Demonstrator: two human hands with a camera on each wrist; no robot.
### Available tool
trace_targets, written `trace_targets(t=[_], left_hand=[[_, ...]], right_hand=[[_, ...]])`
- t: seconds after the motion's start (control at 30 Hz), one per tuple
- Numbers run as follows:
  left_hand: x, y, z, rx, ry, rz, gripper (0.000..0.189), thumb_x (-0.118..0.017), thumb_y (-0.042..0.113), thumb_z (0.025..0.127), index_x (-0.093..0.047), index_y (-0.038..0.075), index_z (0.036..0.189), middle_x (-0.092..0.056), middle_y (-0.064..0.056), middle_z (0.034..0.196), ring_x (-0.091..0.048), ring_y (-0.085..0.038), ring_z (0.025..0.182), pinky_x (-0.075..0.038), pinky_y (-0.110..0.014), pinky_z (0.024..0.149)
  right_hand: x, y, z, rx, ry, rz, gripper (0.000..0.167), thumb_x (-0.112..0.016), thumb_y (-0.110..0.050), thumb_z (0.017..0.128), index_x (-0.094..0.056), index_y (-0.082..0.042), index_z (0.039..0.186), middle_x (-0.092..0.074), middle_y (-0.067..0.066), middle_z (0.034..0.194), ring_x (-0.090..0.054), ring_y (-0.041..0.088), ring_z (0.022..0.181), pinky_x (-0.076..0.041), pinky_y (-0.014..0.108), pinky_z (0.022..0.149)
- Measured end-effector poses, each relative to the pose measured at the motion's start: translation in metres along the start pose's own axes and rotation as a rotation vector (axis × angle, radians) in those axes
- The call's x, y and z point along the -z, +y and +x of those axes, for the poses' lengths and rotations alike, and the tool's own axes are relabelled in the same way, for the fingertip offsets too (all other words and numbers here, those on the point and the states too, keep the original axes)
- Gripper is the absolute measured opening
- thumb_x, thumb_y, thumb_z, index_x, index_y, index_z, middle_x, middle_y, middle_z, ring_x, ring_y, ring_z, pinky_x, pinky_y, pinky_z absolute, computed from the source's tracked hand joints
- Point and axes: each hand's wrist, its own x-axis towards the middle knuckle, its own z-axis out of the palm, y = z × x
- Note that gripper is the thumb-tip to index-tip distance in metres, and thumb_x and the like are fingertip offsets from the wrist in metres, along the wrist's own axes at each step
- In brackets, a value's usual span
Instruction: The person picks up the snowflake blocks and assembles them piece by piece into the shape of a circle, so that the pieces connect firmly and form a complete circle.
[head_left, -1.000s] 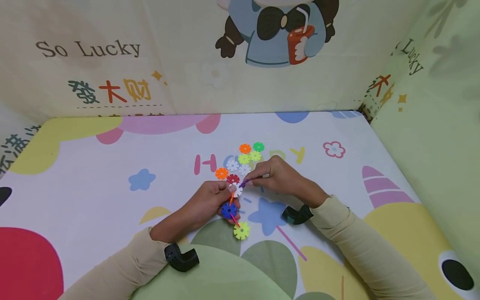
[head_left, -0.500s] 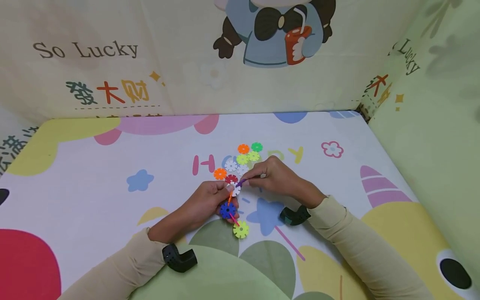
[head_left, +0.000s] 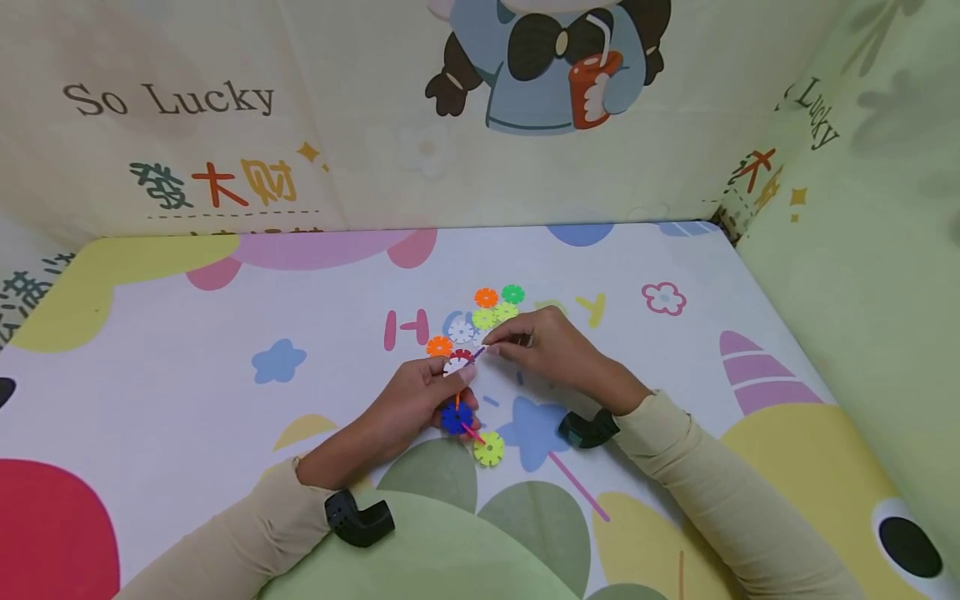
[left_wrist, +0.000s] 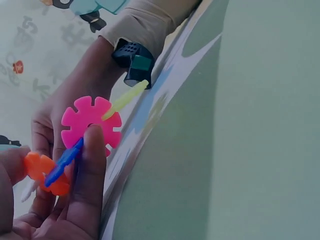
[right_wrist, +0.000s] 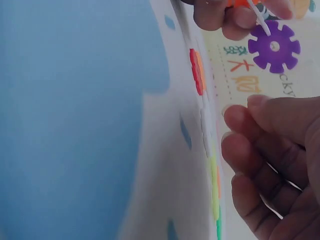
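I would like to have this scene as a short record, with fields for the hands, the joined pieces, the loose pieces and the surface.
Left hand: holds a chain of notched discs
Chain order: purple disc, white disc, orange disc, blue disc, pink disc, yellow disc
Right hand: near the purple disc, apart from it
Loose discs: red, orange, white, yellow, green; beyond the left hand
Surface: table with cartoon print

The head view looks forward-down, wrist views closer.
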Motion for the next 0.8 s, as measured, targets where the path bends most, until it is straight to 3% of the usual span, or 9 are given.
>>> trace_targets(t=[0.17,0.37,0.53,0.8], left_hand=[[0.001,0.000,0.000,-0.012,-0.028,-0.022,0.045,-0.060,0.029,0.099,-0.047,-0.009,0.120,-0.067,-0.017,0.088,-0.071,-0.031,0.078,-0.058,-0.040,0.075],[0.003,0.001,-0.001,-0.019,-0.077,-0.025,0.055,-0.056,0.024,0.100,-0.034,0.009,0.148,-0.067,-0.017,0.095,-0.071,-0.031,0.085,-0.056,-0.040,0.081],[0.004,0.003,-0.002,-0.023,-0.113,-0.057,0.051,-0.049,0.020,0.104,-0.031,0.010,0.150,-0.065,-0.018,0.099,-0.069,-0.031,0.093,-0.054,-0.039,0.086],[0.003,0.004,-0.002,-0.030,-0.137,-0.109,0.047,-0.043,0.017,0.105,-0.028,0.006,0.149,-0.061,-0.015,0.097,-0.067,-0.028,0.096,-0.053,-0.041,0.088]], right_hand=[[0.003,0.002,0.000,-0.031,0.032,-0.025,0.009,-0.076,-0.011,0.086,-0.078,-0.010,0.095,-0.072,-0.005,0.087,-0.055,0.012,0.067,-0.048,0.025,0.058],[0.007,0.005,0.001,-0.042,0.059,-0.048,0.011,-0.075,-0.009,0.086,-0.077,-0.007,0.097,-0.071,-0.003,0.086,-0.057,0.012,0.069,-0.050,0.026,0.061],[0.008,0.008,0.002,-0.083,0.074,-0.077,0.017,-0.075,-0.008,0.086,-0.074,-0.005,0.104,-0.070,0.004,0.098,-0.061,0.017,0.080,-0.053,0.029,0.066],[0.010,0.013,0.003,-0.245,0.104,-0.100,0.032,-0.072,-0.011,0.089,-0.067,-0.005,0.120,-0.063,0.009,0.118,-0.063,0.022,0.088,-0.055,0.032,0.069]])
